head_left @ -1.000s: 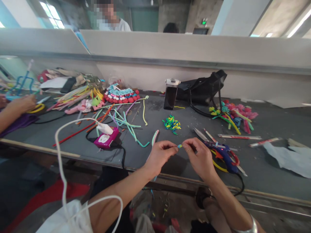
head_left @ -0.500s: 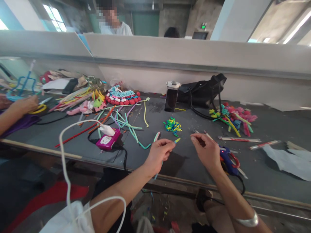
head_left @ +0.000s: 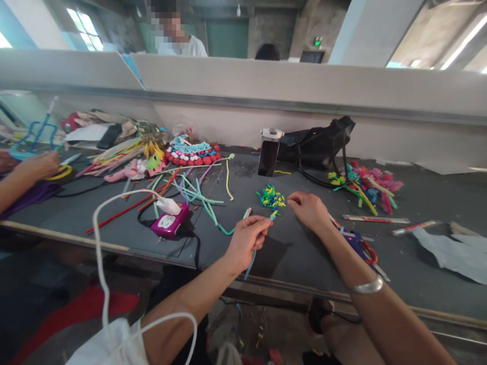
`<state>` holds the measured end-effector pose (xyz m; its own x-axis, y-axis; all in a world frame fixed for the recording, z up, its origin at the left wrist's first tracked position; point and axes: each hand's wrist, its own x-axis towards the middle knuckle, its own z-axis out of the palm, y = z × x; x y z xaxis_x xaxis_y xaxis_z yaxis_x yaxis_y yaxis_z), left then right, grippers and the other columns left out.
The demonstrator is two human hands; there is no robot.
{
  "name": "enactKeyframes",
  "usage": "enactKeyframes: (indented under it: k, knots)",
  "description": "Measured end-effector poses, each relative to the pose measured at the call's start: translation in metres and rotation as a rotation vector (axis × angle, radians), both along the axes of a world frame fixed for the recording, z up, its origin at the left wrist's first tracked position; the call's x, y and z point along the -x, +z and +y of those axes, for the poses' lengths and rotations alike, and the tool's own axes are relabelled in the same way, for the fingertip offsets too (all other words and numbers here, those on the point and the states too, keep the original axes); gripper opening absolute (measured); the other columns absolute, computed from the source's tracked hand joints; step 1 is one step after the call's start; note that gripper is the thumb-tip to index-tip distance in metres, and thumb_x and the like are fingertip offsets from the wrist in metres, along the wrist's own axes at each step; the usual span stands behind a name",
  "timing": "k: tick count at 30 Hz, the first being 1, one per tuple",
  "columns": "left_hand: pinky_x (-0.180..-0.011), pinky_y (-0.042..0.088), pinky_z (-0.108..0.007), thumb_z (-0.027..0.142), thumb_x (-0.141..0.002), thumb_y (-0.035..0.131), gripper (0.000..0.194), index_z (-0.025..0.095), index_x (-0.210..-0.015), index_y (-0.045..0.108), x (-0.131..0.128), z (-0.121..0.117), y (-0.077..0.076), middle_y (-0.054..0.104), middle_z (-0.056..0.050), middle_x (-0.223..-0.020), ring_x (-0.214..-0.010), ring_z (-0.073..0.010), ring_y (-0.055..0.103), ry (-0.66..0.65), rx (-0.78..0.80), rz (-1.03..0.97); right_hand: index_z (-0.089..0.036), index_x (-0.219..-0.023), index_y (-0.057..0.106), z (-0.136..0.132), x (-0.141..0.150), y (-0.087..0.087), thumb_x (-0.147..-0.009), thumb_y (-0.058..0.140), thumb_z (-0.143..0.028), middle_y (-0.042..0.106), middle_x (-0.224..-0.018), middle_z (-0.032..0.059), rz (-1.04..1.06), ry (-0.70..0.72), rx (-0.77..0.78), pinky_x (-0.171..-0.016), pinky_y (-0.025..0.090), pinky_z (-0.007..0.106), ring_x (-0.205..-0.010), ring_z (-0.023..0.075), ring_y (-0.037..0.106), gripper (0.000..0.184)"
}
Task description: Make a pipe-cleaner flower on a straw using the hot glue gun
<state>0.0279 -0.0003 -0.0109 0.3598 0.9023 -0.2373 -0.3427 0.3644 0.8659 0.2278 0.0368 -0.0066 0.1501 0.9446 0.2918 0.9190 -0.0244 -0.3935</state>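
My left hand [head_left: 249,238] pinches a light-blue pipe cleaner [head_left: 250,267], whose lower end hangs below the fist. A short yellow piece [head_left: 275,214] shows at its upper tip, just past my fingertips. Beyond it lies a small pile of cut green, yellow and blue pieces [head_left: 271,197] on the dark table [head_left: 297,263]. At the right edge of that pile is my right hand [head_left: 309,209], with thumb and fingers closed together. Whether anything sits between those fingertips cannot be made out.
A blue glue gun with a red trigger [head_left: 359,247] lies beside my right forearm. A purple power block [head_left: 172,223] and loose pipe cleaners [head_left: 201,195] are on the left. Behind the pile stand a phone [head_left: 268,158] and a black bag [head_left: 315,144]. A co-worker's hand [head_left: 41,166] is far left.
My right hand has moved left and away from me, to the edge of the pile. My left hand has shifted slightly, and the tip of the pipe cleaner has drawn back a little.
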Motion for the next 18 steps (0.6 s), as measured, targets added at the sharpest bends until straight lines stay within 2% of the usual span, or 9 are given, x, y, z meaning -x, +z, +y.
enactKeyframes:
  k: [5, 11, 14, 18]
  knots:
    - [-0.039, 0.009, -0.022, 0.032, -0.067, 0.073, 0.023, 0.012, -0.073, 0.063, 0.001, 0.001, 0.001, 0.046, 0.005, -0.057, -0.037, -0.0008, 0.028, -0.011, 0.018, -0.016, -0.025, -0.081, 0.072, -0.028, 0.000, 0.013, -0.084, 0.052, -0.030, 0.071, -0.079, 0.0006, 0.018, -0.028, -0.035, -0.060, 0.037, 0.025, -0.072, 0.0165, 0.062, 0.021]
    - [-0.038, 0.010, -0.021, 0.034, -0.068, 0.073, 0.025, 0.012, -0.075, 0.064, 0.001, 0.000, 0.000, 0.047, 0.004, -0.059, -0.037, -0.0013, 0.030, -0.046, 0.009, -0.025, -0.024, -0.083, 0.073, -0.072, -0.045, 0.014, -0.082, 0.055, -0.041, 0.072, -0.080, 0.0026, 0.009, -0.218, -0.142, -0.059, 0.038, 0.028, -0.067, 0.0181, 0.062, 0.024]
    - [-0.038, 0.010, -0.021, 0.034, -0.068, 0.073, 0.025, 0.012, -0.075, 0.064, 0.000, 0.000, -0.001, 0.047, 0.004, -0.059, -0.038, -0.0012, 0.030, -0.059, 0.004, -0.023, -0.025, -0.080, 0.072, -0.085, -0.068, 0.011, -0.081, 0.055, -0.041, 0.071, -0.079, 0.0045, -0.036, -0.322, -0.052, -0.056, 0.036, 0.029, -0.066, 0.0206, 0.061, 0.023]
    - [-0.038, 0.011, -0.021, 0.032, -0.069, 0.072, 0.023, 0.011, -0.074, 0.064, 0.001, 0.001, 0.000, 0.047, 0.004, -0.060, -0.038, -0.0005, 0.029, -0.057, -0.010, -0.033, -0.028, -0.072, 0.072, -0.101, -0.093, 0.014, -0.079, 0.056, -0.047, 0.068, -0.069, 0.0070, -0.093, -0.470, 0.199, -0.053, 0.033, 0.032, -0.059, 0.0232, 0.058, 0.026]
